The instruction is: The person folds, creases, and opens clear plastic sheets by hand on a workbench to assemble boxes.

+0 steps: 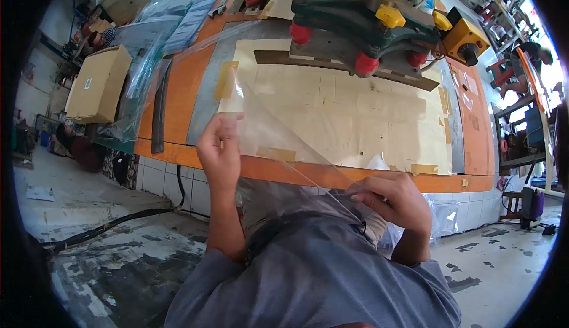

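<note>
A clear, thin plastic sheet (283, 135) slants between my two hands, over the front edge of the table and close to my body. My left hand (221, 144) is closed, thumb and fingers pinching the sheet's left part above the table's front edge. At the sheet's lower right end, my right hand (398, 202) pinches it just in front of the table. Beneath and beyond the sheet lies a cream-coloured board (355, 114), fixed with brown tape at its edges. The sheet's exact outline is hard to make out.
A dark green press head (355, 22) with yellow and red knobs stands over the board's far side, a yellow control box (466, 40) beside it. The table has an orange edge (296, 171). Stacked plastic sheets (192, 13) and a cardboard box (99, 85) are at left.
</note>
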The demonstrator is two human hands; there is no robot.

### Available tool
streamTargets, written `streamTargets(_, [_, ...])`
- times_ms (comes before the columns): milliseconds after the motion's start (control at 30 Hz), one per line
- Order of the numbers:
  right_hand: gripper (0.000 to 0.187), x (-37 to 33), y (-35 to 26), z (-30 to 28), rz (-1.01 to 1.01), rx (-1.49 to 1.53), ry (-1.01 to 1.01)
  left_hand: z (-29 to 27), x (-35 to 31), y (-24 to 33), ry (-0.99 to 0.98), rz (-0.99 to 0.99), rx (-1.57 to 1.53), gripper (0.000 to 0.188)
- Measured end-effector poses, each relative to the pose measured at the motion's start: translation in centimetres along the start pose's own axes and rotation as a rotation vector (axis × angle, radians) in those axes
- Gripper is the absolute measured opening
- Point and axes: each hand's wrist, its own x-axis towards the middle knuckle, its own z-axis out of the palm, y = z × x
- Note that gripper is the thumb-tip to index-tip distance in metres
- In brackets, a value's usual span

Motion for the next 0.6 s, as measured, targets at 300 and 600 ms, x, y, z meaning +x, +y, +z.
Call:
streamTargets(300, [0.015, 0.1, 0.0, -0.9, 0.035, 0.011, -0.013, -4.0, 1.4, -1.6, -0.085, -0.323, -0.626, 0.091])
streamTargets(600, [0.014, 0.5, -0.6, -1.4, 0.025, -0.029, -0.007, -4.1, 0.7, -1.1, -0.244, -0.369, -0.89, 0.102])
